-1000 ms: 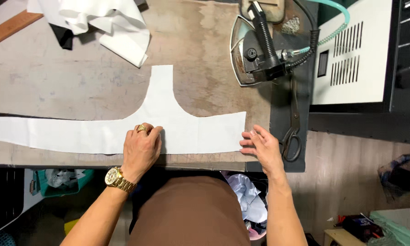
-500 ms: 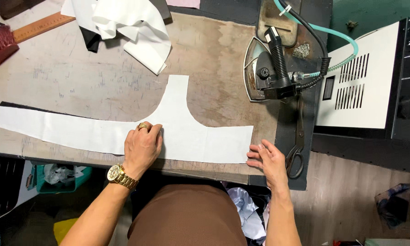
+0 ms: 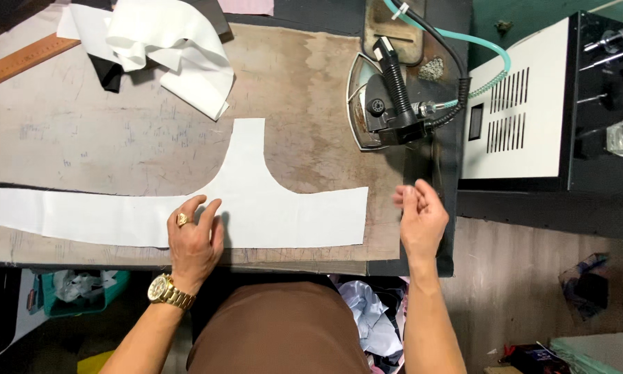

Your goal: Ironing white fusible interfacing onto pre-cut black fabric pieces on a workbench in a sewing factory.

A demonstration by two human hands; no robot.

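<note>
Slippage is the likeliest fault: the white cut fabric piece [image 3: 256, 208], laid flat along the table's [image 3: 117, 138] near edge, is pinned only by the left hand [image 3: 195, 239], pressed flat with fingers spread. The right hand [image 3: 421, 218] hovers empty, loosely curled, near one steam iron [image 3: 384, 104]. One crumpled white cloth [image 3: 169, 48] and one wooden ruler [image 3: 27, 59] are counted.

A plain white fabric piece [image 3: 256, 208] lies beside a black iron [image 3: 388, 104] with a teal hose [image 3: 492, 55].

free: bare table [image 3: 117, 138] | blocked: iron [image 3: 384, 104], crumpled cloth [image 3: 173, 48]
</note>
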